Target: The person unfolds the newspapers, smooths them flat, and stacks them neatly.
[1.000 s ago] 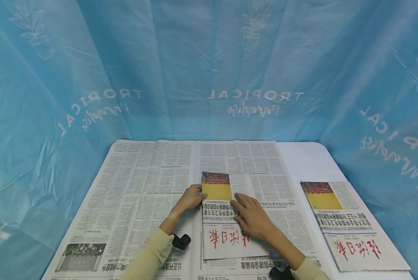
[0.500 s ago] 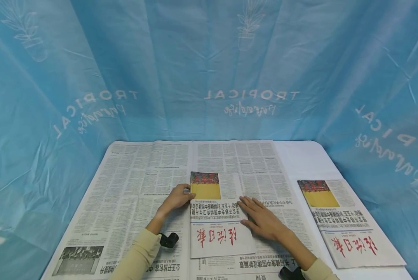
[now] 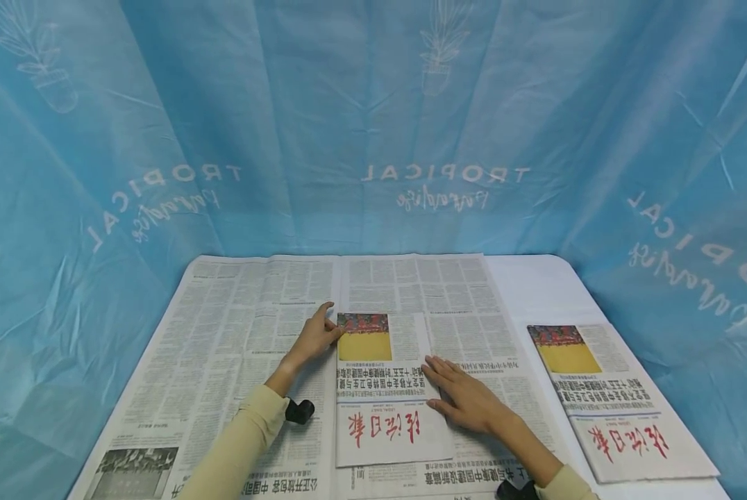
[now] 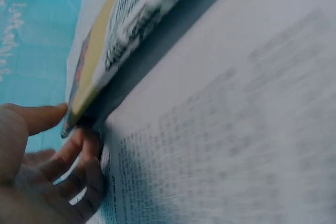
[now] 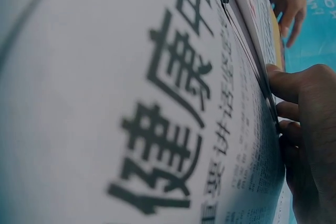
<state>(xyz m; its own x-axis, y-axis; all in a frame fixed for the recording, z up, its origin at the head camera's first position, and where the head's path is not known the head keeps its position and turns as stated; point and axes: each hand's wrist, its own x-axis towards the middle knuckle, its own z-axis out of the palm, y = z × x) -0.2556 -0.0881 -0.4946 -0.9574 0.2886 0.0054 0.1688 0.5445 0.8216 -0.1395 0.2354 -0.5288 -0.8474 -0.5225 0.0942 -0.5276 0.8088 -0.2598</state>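
Folded newspaper lies on R half of the big spread sheet, its L edge approx along the sheet's mid margin, red title nr the person. L hand is at its far L corner: thumb touching the edge, index stretched away, other fingers just below the corner; can't tell from here if they pinch it. Dark shadow strip shows under that L edge. R hand rests on the R edge, fingers nearly straight, thumb a bit apart, tips on the paper; no pinch that I can see. 2nd folded paper, same photo & title, lies at a slant on the white table, well off to the R. Blue curtain w/ "TROPICAL" lettering hangs behind.
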